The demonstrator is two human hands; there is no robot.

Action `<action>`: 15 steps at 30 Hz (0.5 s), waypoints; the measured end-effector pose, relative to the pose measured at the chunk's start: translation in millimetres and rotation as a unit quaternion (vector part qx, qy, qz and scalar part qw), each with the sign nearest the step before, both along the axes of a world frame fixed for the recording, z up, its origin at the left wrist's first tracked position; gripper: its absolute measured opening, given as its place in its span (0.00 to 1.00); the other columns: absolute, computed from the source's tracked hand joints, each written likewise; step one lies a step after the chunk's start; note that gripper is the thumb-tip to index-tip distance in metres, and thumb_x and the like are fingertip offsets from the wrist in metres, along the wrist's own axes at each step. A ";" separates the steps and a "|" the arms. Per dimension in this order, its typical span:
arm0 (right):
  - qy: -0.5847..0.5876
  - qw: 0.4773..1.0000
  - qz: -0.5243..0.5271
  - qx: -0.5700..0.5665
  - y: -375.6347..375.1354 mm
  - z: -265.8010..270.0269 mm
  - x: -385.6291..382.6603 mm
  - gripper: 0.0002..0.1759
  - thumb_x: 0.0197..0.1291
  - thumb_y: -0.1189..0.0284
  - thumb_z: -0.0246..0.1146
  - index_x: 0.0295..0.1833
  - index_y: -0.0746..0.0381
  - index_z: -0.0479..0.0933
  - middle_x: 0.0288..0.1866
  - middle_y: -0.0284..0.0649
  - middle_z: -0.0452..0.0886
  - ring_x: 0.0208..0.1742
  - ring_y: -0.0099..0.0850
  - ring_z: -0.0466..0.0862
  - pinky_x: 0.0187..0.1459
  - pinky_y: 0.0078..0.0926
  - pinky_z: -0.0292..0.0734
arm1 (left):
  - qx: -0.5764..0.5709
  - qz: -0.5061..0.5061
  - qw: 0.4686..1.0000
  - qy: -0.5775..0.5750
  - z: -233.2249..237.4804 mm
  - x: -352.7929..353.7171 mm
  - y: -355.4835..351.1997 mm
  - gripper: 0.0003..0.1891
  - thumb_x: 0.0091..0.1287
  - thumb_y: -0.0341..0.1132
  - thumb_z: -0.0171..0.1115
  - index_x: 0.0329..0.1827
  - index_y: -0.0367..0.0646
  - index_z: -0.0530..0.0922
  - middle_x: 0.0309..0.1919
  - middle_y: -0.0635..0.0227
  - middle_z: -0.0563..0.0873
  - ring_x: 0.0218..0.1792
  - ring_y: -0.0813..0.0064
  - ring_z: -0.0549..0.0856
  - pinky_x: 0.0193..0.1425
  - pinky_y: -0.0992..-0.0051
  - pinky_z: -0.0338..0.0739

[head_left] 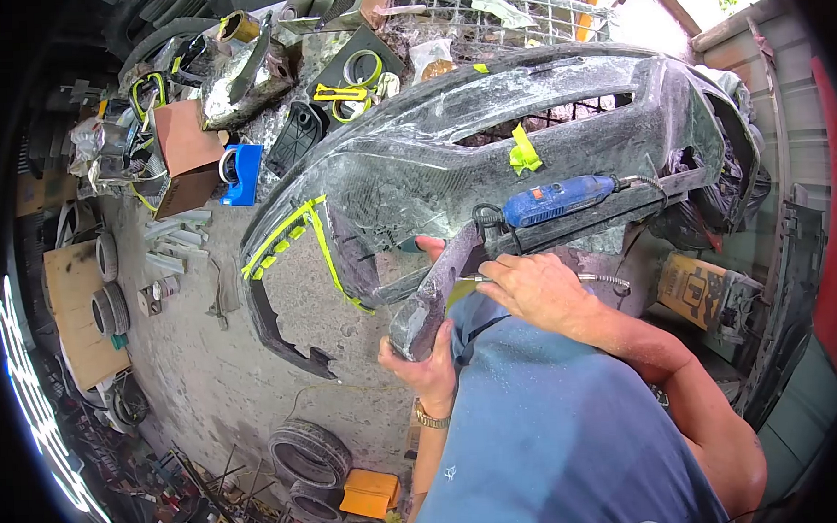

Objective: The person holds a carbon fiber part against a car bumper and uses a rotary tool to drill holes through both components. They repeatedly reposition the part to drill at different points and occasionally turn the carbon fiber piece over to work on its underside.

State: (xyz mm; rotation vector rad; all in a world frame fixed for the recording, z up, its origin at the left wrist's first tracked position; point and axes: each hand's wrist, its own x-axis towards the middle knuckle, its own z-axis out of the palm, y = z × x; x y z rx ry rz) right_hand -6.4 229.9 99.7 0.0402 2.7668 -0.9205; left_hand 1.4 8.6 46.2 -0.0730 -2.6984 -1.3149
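My left hand (429, 364) grips the lower end of a dusty dark-grey plastic piece (422, 307), held close to my body. My right hand (537, 290) is closed around the slim metal handpiece of a rotary tool; its tip points at the piece, and the exact contact is hidden. A metal flexible shaft (608, 279) runs out behind that hand. The blue rotary tool body (559, 201) lies on a large dusty dark car bumper (397, 184). Yellow-green tape (279, 237) edges the bumper's opening, and a crumpled tape strip (523, 152) sticks to its face.
Behind the bumper are tape rolls (363, 68), a yellow cutter (340, 93), a cardboard box (187, 150) and a blue tape dispenser (241, 174). Tyres (310, 454) and an orange object (369, 493) are on the floor. A yellow-black box (699, 293) stands at right.
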 end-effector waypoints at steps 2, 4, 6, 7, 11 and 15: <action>-0.008 1.000 -0.001 -0.004 0.8 0.5 0.9 0.15 0.68 0.59 0.60 0.49 0.59 0.78 0.35 0.42 0.82 0.36 0.44 0.86 0.35 0.43 0.81 | 0.012 0.001 1.000 -0.007 -1.1 0.6 0.0 0.40 0.55 0.29 0.80 0.63 0.36 0.59 0.52 0.59 0.71 0.52 0.67 0.76 0.58 0.68 0.75; -0.050 0.999 -0.011 -0.013 0.2 3.6 -1.9 0.16 0.69 0.59 0.59 0.49 0.61 0.78 0.37 0.45 0.83 0.39 0.47 0.86 0.39 0.45 0.81 | 0.023 0.006 1.000 -0.011 -1.1 -0.3 -0.9 0.40 0.55 0.29 0.80 0.63 0.36 0.59 0.52 0.59 0.71 0.52 0.67 0.76 0.58 0.67 0.75; -0.057 0.996 -0.013 -0.063 3.7 6.3 -2.8 0.16 0.70 0.59 0.57 0.47 0.62 0.78 0.39 0.47 0.84 0.40 0.49 0.85 0.40 0.46 0.80 | 0.025 0.007 0.999 -0.019 -0.9 0.0 -1.7 0.40 0.54 0.29 0.80 0.64 0.36 0.59 0.53 0.58 0.72 0.54 0.67 0.76 0.60 0.67 0.74; -0.065 0.991 -0.017 -0.112 6.5 6.5 -2.5 0.17 0.71 0.59 0.56 0.45 0.63 0.77 0.40 0.49 0.84 0.41 0.51 0.85 0.42 0.48 0.79 | 0.025 0.006 0.999 -0.020 0.1 -1.4 -0.4 0.40 0.54 0.29 0.80 0.64 0.36 0.59 0.53 0.58 0.72 0.54 0.67 0.76 0.60 0.67 0.74; -0.023 0.962 -0.134 -0.236 22.8 -11.4 -3.5 0.16 0.69 0.62 0.61 0.53 0.62 0.78 0.44 0.52 0.85 0.42 0.50 0.86 0.44 0.45 0.79 | 0.204 0.086 0.972 -0.077 12.5 -17.2 2.8 0.36 0.59 0.26 0.75 0.65 0.38 0.60 0.57 0.59 0.74 0.57 0.67 0.76 0.64 0.68 0.72; 0.004 0.928 -0.219 -0.300 37.0 -5.0 -20.1 0.20 0.65 0.64 0.67 0.57 0.65 0.78 0.44 0.46 0.86 0.46 0.38 0.86 0.51 0.36 0.77 | 0.340 0.148 0.924 -0.093 15.4 -21.6 -12.9 0.33 0.68 0.30 0.68 0.72 0.44 0.59 0.64 0.61 0.74 0.61 0.66 0.77 0.62 0.65 0.76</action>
